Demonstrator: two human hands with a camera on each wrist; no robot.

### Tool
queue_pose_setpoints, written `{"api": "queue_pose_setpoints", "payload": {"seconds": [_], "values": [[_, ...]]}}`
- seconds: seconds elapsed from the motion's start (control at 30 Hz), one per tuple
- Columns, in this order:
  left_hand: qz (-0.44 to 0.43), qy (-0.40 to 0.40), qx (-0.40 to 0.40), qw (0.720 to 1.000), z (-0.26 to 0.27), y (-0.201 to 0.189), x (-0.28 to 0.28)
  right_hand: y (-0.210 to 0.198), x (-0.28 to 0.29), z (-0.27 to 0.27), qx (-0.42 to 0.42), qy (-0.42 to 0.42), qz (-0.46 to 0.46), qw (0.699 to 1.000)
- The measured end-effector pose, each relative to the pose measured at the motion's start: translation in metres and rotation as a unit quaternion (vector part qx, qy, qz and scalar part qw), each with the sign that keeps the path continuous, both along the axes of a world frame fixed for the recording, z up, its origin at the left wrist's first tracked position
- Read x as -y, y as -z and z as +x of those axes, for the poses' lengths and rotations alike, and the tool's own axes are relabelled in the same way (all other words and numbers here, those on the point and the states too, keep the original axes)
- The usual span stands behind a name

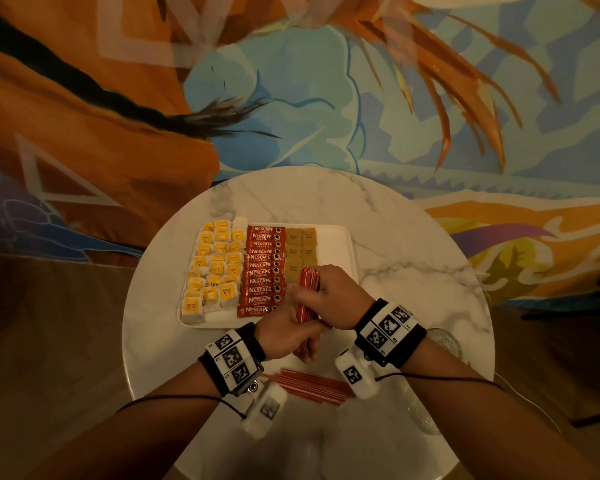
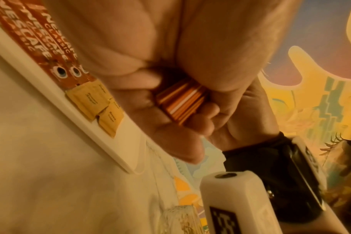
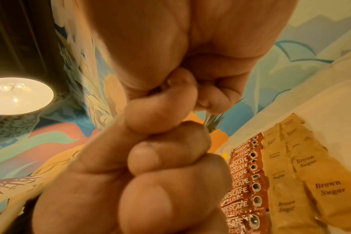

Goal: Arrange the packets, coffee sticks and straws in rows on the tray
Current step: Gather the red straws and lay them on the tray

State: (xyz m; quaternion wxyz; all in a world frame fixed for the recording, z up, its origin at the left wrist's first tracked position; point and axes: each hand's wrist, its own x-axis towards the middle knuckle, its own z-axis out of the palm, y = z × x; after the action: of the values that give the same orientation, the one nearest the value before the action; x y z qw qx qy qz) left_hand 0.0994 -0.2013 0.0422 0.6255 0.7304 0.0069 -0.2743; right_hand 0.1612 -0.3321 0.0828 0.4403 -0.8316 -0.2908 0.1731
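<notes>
A white tray (image 1: 336, 237) on the round marble table holds rows of yellow tea packets (image 1: 215, 268), red Nescafe coffee sticks (image 1: 262, 271) and brown sugar packets (image 1: 300, 249). Both hands grip one bundle of red-and-white straws (image 1: 307, 299) above the tray's near right part. My left hand (image 1: 288, 332) wraps the bundle's lower end and my right hand (image 1: 340, 296) its upper part. The straw ends (image 2: 180, 102) show between curled fingers in the left wrist view. In the right wrist view the curled fingers (image 3: 166, 158) hide the straws; sugar packets (image 3: 310, 182) and coffee sticks (image 3: 244, 182) lie below.
More red straws (image 1: 312, 384) lie loose on the table (image 1: 413, 244) near its front edge, between my wrists. A clear glass (image 1: 444, 341) stands at the table's right edge, another glass (image 1: 423, 414) nearer me. The tray's right strip is bare white.
</notes>
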Motion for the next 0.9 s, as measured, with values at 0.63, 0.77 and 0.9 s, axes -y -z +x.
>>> {"api": "queue_pose_setpoints", "payload": {"seconds": [0.63, 0.77, 0.9], "values": [[0.024, 0.041, 0.006, 0.999, 0.020, 0.006, -0.003, 0.006, 0.011, 0.022, -0.135, 0.042, -0.013, 0.990], [0.046, 0.049, 0.018, 0.998, 0.035, 0.003, -0.002, 0.011, 0.009, 0.044, -0.169, 0.046, -0.041, 0.984], [0.077, 0.043, 0.061, 0.994, 0.051, 0.005, -0.005, 0.015, 0.010, 0.080, -0.181, 0.069, -0.107, 0.975]]}}
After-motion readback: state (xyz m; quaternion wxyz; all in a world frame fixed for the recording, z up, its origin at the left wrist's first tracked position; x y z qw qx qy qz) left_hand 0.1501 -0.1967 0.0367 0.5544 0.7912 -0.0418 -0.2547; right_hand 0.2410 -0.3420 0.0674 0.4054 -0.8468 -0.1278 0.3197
